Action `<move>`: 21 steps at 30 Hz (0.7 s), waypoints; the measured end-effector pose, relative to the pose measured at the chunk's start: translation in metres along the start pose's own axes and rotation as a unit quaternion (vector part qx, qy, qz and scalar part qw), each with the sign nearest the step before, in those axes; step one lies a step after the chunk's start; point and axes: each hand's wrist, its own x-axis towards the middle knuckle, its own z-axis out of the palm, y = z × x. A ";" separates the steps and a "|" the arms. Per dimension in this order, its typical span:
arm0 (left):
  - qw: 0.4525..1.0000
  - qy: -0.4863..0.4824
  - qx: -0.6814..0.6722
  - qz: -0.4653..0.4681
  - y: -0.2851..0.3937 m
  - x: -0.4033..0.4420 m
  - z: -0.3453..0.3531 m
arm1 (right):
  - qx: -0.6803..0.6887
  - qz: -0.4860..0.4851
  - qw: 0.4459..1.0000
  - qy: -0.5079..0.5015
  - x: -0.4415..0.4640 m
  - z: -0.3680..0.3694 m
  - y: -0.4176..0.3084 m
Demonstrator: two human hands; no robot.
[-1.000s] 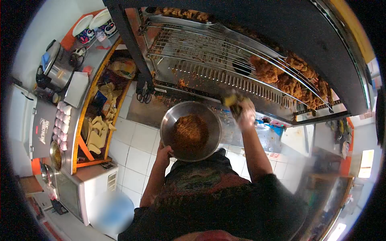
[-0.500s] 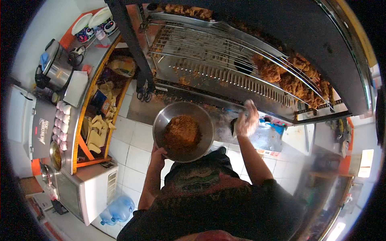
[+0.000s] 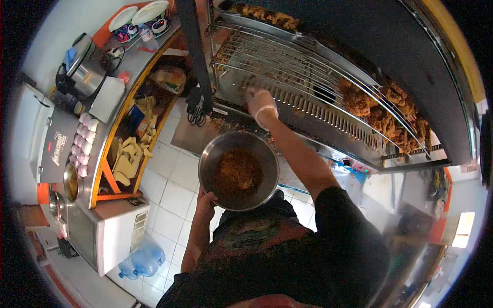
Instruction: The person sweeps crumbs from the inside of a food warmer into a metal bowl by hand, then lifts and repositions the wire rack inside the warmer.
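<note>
The left hand (image 3: 207,199) gripped a metal bowl (image 3: 209,165); ahead of it, the right hand (image 3: 263,108) reached into the display warmer (image 3: 411,56), contents unclear.

A small commercial food kitchen, shown by golden-brown fried pieces (image 3: 354,97) on curved silver wire racks (image 3: 272,54), a large lidded silver metal pot (image 3: 87,74) and white floor tiles (image 3: 177,197)
</note>
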 end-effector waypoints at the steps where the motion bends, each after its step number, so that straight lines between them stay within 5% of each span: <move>1: 1.000 0.007 -0.009 0.001 0.001 -0.004 0.001 | 0.000 -0.004 1.000 -0.002 0.008 0.004 0.005; 5: 0.999 0.035 -0.023 -0.001 -0.005 -0.006 -0.001 | 0.071 -0.146 0.985 0.052 0.033 0.018 0.031; 11: 0.998 0.055 -0.026 0.025 -0.020 -0.008 0.004 | -0.155 -0.319 0.932 -0.069 0.019 -0.004 0.002; 13: 0.998 0.052 -0.031 0.032 -0.025 -0.009 0.011 | -0.103 -0.299 0.940 -0.130 0.017 0.004 0.017; 14: 0.998 0.044 -0.034 0.039 -0.026 -0.009 0.014 | 0.196 -0.343 0.907 -0.149 0.037 0.060 0.051; 16: 0.997 0.050 -0.037 0.036 -0.029 -0.009 0.024 | 0.476 -0.355 0.789 -0.157 0.038 0.062 0.060; 17: 0.997 0.055 -0.039 0.031 -0.031 -0.010 0.028 | 0.176 -0.377 0.898 -0.140 0.014 0.008 0.036; 18: 0.997 0.059 -0.040 0.031 -0.037 -0.009 0.027 | -0.142 -0.363 0.915 -0.107 -0.001 -0.028 0.020; 21: 0.998 0.031 -0.048 0.032 -0.051 -0.005 0.024 | -0.075 -0.344 0.927 -0.127 -0.007 -0.038 0.023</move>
